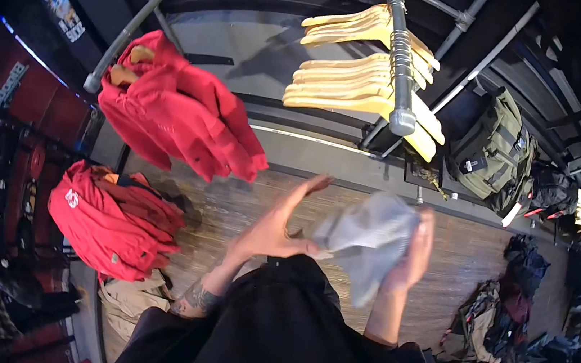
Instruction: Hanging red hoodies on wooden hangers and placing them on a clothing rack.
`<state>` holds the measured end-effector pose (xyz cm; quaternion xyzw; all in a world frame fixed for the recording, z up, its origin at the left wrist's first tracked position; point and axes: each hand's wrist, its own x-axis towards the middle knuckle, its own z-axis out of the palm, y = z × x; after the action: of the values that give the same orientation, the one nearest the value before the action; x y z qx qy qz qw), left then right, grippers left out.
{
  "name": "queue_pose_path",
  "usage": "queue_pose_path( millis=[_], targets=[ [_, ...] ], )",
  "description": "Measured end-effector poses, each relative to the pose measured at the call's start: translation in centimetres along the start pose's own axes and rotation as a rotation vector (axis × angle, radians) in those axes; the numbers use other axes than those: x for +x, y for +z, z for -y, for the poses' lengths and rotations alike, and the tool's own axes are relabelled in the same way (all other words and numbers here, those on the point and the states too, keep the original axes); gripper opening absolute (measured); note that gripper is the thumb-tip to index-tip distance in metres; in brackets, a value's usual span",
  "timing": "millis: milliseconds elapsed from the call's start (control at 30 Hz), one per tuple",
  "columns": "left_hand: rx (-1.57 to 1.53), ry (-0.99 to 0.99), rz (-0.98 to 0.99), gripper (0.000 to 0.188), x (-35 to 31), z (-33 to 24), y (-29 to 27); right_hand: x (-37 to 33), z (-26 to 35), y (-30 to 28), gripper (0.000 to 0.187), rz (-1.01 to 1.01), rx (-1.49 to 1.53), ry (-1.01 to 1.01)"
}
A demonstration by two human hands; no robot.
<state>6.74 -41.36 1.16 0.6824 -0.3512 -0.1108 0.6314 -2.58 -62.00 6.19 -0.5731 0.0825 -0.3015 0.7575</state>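
Note:
A light grey piece of cloth (pixel 370 238), blurred by motion, hangs in the air in front of my body; its kind of garment cannot be made out. My right hand (pixel 413 258) is at its right side, fingers pointing up along the fabric and palm against it, holding it. On the cloth's left, my left hand (pixel 278 223) has its fingers stretched out and apart from the thumb. The thumb tip reaches the cloth's left edge, and whether it touches is unclear. Tattoos show on my left forearm.
Ahead, several wooden hangers (pixel 346 79) hang on a metal pipe rail (pixel 400 57). Red hooded sweatshirts (pixel 176 109) hang at left, above more red garments (pixel 115 218). Olive backpacks (pixel 497 152) are at far right. Dark clothes (pixel 489 336) lie on the wooden floor (pixel 222 209) at lower right.

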Motion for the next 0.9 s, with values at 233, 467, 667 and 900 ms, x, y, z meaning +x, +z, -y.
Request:
queue_pose_path(
  millis=[233, 467, 667, 900],
  targets=[
    [-0.116, -0.262, -0.187, 0.027, -8.1, 0.6, 7.2, -5.6, -1.5, 2.1, 0.015, 0.403, -0.302, 0.164],
    [-0.301, -0.282, -0.626, 0.048, -11.9, -2.2, 9.3, -7.5, -3.6, 0.2, 0.054, 0.786, -0.511, 0.115],
    [-0.157, -0.183, -0.879, 0.039, -13.4, -1.3, 6.9, -5.7, -7.6, 2.9, 0.055, 1.294, -0.406, 0.272],
    [0.274, -0.246, -1.210, 0.051, -18.9, -1.4, -1.6, -1.2, -9.0, 12.7, 0.020, 1.428, -0.375, -0.100]
  ],
)
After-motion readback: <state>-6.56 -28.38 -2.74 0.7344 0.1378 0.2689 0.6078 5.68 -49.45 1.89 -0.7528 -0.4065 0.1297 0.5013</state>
